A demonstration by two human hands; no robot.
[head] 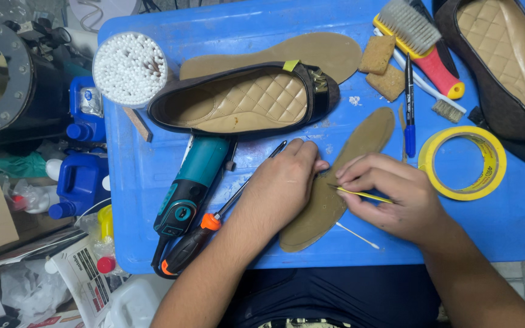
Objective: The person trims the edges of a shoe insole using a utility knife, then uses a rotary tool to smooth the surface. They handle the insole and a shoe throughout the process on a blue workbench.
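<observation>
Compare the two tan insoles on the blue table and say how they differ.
The near insole lies aslant under the left hand, while the right hand works a thin yellow stick at its edge; the far insole lies untouched. The far insole is partly hidden behind the dark flat shoe; the near one is mostly exposed. Both are tan and flat.

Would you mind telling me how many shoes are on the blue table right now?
2. One quilted flat shoe lies on the blue table above the left hand; a second shoe sits at the top right corner, partly cut off by the frame edge.
</observation>
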